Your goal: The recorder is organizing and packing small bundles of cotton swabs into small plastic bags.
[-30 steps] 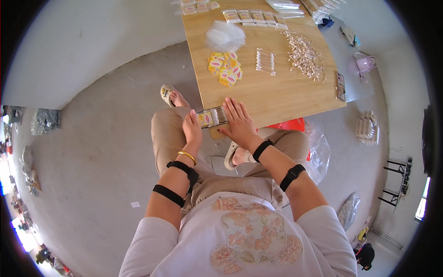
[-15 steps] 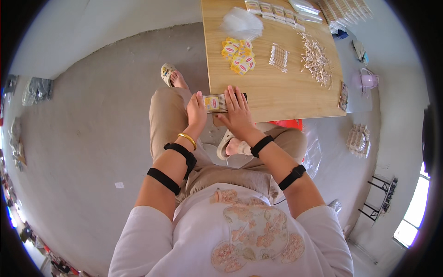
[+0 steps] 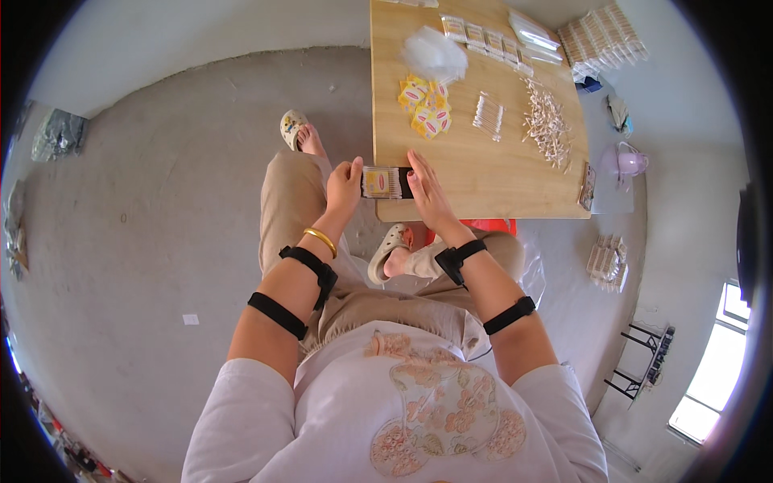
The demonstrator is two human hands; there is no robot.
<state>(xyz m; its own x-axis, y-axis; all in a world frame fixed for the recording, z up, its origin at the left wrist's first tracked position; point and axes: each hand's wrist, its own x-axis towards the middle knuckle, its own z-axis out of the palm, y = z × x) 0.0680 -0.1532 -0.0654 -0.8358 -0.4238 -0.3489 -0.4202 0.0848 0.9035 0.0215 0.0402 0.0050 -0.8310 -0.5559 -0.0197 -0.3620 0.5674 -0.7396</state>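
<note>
Tabletop (image 3: 483,173): smooth, pale wood, matt. Small packet (image 3: 385,183): glossy clear plastic. Floor (image 3: 161,201): rough grey concrete. Bangle (image 3: 320,239): shiny yellow metal. Wrist straps (image 3: 307,266): black matt cloth.
</note>
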